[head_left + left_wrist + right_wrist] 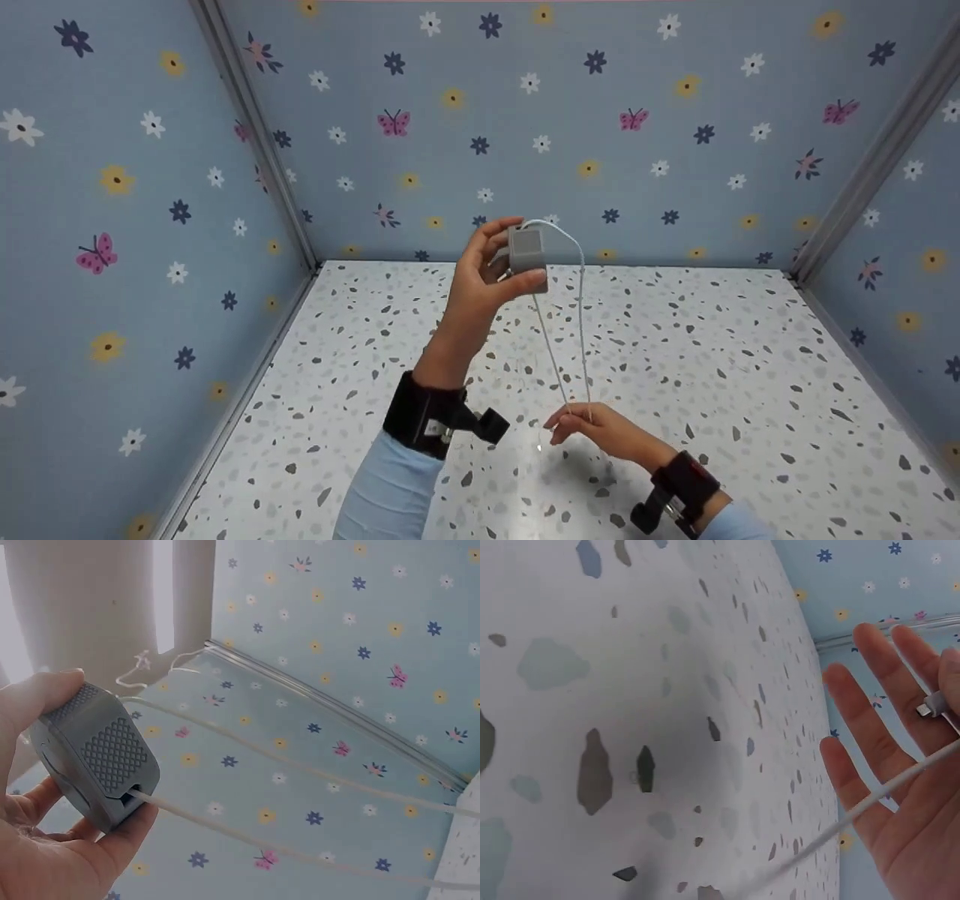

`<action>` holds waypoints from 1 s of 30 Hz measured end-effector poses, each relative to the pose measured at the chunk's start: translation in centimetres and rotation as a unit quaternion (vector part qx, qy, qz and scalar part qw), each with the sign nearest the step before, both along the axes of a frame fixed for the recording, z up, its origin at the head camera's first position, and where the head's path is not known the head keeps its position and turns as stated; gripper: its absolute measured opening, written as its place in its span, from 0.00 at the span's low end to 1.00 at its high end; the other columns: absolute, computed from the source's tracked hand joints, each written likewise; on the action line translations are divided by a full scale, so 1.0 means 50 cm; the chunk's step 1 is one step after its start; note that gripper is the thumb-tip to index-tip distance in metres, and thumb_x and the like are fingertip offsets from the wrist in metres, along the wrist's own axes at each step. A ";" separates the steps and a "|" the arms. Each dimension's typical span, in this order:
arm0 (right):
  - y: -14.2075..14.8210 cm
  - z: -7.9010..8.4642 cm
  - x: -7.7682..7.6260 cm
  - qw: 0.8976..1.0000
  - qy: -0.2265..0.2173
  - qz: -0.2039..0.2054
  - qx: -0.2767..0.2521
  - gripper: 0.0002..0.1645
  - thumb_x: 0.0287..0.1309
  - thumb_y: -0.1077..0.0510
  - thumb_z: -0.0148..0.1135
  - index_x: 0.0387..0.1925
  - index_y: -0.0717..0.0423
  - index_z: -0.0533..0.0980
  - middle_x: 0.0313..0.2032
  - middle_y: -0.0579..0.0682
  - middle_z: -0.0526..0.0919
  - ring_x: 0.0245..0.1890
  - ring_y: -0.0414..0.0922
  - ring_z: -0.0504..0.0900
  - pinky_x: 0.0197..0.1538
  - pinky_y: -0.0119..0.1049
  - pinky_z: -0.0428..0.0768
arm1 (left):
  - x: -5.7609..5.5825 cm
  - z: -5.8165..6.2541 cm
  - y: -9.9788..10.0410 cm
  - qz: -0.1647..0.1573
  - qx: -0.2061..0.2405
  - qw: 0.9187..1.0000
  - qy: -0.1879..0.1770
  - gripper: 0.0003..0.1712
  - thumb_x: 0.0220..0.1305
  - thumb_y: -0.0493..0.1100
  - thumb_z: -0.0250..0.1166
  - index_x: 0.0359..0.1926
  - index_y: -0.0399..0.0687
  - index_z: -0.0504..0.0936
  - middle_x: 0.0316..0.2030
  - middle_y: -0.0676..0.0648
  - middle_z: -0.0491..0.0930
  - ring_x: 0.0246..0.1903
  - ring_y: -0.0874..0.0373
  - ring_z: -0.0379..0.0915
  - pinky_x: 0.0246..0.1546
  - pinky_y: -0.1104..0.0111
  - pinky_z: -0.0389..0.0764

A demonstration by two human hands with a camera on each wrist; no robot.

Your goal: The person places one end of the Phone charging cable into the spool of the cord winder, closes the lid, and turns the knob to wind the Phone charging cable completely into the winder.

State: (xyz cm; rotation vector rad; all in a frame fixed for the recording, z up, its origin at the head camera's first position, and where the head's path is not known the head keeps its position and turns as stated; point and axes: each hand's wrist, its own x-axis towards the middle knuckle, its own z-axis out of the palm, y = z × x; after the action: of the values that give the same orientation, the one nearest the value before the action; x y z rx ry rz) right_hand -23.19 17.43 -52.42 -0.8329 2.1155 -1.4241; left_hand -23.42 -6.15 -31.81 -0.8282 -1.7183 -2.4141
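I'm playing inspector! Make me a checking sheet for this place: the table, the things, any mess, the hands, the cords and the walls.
Surface: white table with a speckled pattern.
Job's things: grey block, held up off the table; white cable; small connector.
Clutter: nothing seen on the table.
Left hand: grips the grey block.
Right hand: pinches the connector.
Cables: two strands of white cable run between grey block and right hand.
Surroundings: blue walls, flower and butterfly print.
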 end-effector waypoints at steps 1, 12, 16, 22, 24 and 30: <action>-0.004 -0.004 0.002 1.000 0.000 0.002 0.003 0.22 0.75 0.53 0.43 0.52 0.67 0.76 0.41 0.58 0.86 0.45 0.49 0.84 0.56 0.42 0.78 | 0.002 0.013 0.000 0.002 0.001 1.000 0.008 0.41 0.54 0.39 0.69 0.67 0.48 0.62 0.61 0.41 0.66 0.60 0.47 0.68 0.51 0.56 0.80; -0.041 -0.033 0.012 0.999 0.024 0.035 0.014 0.19 0.75 0.54 0.41 0.50 0.56 0.78 0.40 0.55 0.86 0.43 0.50 0.85 0.50 0.48 0.80 | 0.021 0.079 0.018 -0.017 0.017 0.999 0.047 0.40 0.54 0.34 0.67 0.68 0.47 0.62 0.61 0.41 0.65 0.59 0.48 0.70 0.50 0.56 0.80; -0.048 -0.036 0.012 0.999 0.019 0.034 0.033 0.20 0.75 0.53 0.41 0.49 0.55 0.79 0.40 0.53 0.87 0.42 0.50 0.84 0.47 0.45 0.80 | 0.022 0.078 0.023 -0.016 0.019 0.998 0.052 0.40 0.54 0.33 0.68 0.68 0.46 0.63 0.60 0.41 0.65 0.59 0.48 0.70 0.49 0.56 0.81; -0.064 -0.044 0.010 0.998 0.006 0.041 0.047 0.20 0.75 0.51 0.41 0.46 0.54 0.79 0.38 0.53 0.86 0.39 0.51 0.84 0.43 0.41 0.81 | 0.022 0.073 0.032 -0.014 0.015 0.999 0.048 0.40 0.54 0.33 0.68 0.68 0.47 0.63 0.59 0.40 0.66 0.59 0.48 0.70 0.50 0.56 0.81; -0.068 -0.052 0.009 0.998 0.003 0.042 0.047 0.20 0.75 0.52 0.42 0.45 0.55 0.80 0.37 0.55 0.86 0.38 0.54 0.83 0.41 0.41 0.81 | 0.021 0.070 0.036 -0.012 0.014 0.999 0.045 0.40 0.54 0.32 0.68 0.67 0.47 0.64 0.59 0.40 0.66 0.58 0.48 0.70 0.49 0.57 0.81; -0.070 -0.064 0.012 0.998 -0.014 0.027 0.051 0.18 0.74 0.53 0.43 0.44 0.53 0.80 0.37 0.56 0.85 0.38 0.56 0.83 0.40 0.37 0.80 | 0.017 0.064 0.052 -0.013 -0.005 0.999 0.037 0.39 0.55 0.31 0.69 0.67 0.45 0.65 0.59 0.41 0.67 0.58 0.49 0.72 0.50 0.56 0.81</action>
State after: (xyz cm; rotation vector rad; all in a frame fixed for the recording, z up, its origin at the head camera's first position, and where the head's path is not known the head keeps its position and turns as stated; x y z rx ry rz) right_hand -22.59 13.95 -55.64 -0.8190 2.1087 -1.2806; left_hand -22.58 -3.53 -28.62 -0.9326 -1.7048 -2.3617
